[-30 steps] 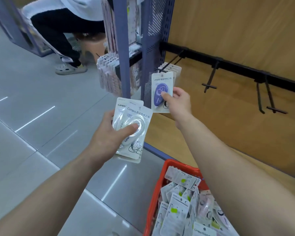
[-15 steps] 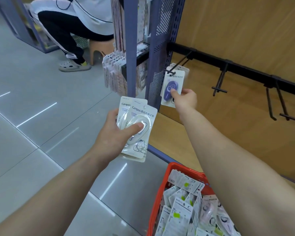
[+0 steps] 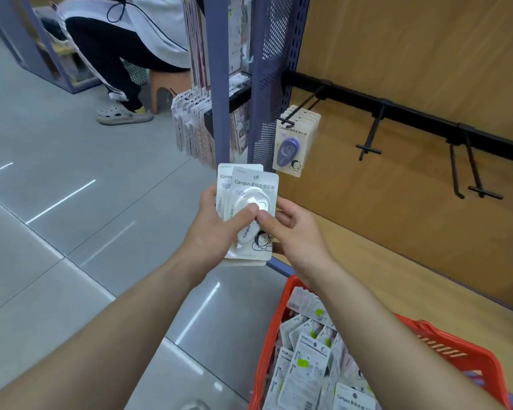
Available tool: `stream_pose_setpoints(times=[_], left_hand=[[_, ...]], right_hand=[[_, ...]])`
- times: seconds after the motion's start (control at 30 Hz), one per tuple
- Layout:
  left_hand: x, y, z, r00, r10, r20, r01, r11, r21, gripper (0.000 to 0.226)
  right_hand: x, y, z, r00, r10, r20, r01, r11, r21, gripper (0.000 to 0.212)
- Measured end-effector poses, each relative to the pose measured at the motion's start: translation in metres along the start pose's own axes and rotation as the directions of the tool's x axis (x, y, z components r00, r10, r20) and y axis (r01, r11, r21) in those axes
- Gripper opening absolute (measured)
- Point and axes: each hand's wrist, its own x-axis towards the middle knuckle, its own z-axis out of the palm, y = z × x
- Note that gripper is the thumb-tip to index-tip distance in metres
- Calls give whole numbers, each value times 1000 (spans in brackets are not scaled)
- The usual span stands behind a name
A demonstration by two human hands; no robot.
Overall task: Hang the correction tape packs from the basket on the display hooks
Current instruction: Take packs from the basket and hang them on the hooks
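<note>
Purple on white card at the front of the leftmost black wire hook (image 3: 302,105), by the head view: a correction tape pack with a purple dispenser (image 3: 289,149), hung in front of several like cards and touched by no hand. Half a second back, still pinched at its lower edge by the right hand (image 3: 299,235) and being slid onto that hook; now let go, so 1 more pack done. Right hand drawn back from the display to the fanned white correction tape packs (image 3: 249,180) at chest height, thumb on the front card's clear blister, fingers curled behind its right edge, pinching it. Left hand (image 3: 216,232) wrapped round the same fan, thumb across the blister too, at least 2 cards showing. Judged as the next pick: peeling the front white pack off the fan for hanging. 2 bare black hooks (image 3: 373,131) (image 3: 474,165) further right along the black rail (image 3: 421,115) on the wooden back panel (image 3: 412,39), likely places for the white sort. Red plastic basket (image 3: 456,346) low right, heaped with more carded packs (image 3: 305,362), so plenty of the task left. Behind, a seated person in a white top (image 3: 148,31).
</note>
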Motion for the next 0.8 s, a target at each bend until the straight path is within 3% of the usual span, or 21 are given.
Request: stream_pose_setpoints(times=[0.13, 0.47, 0.67, 0.8], left_hand=[[-1, 3, 10, 999, -35, 29, 36, 999, -21, 38], [2, -1, 25, 998, -1, 61, -1, 999, 34, 37], [5, -2, 32, 999, -8, 46, 6, 999, 51, 51], [8, -6, 38, 999, -6, 51, 1, 996, 85, 49]], right_hand=[[-6, 0, -11, 998, -8, -64, 10, 1000, 24, 25], [-20, 6, -47, 982, 63, -175, -30, 983, 183, 15], [-9, -8, -100, 868, -64, -492, 55, 998, -33, 12], [13, -21, -120, 846, -101, -524, 67, 994, -85, 15]])
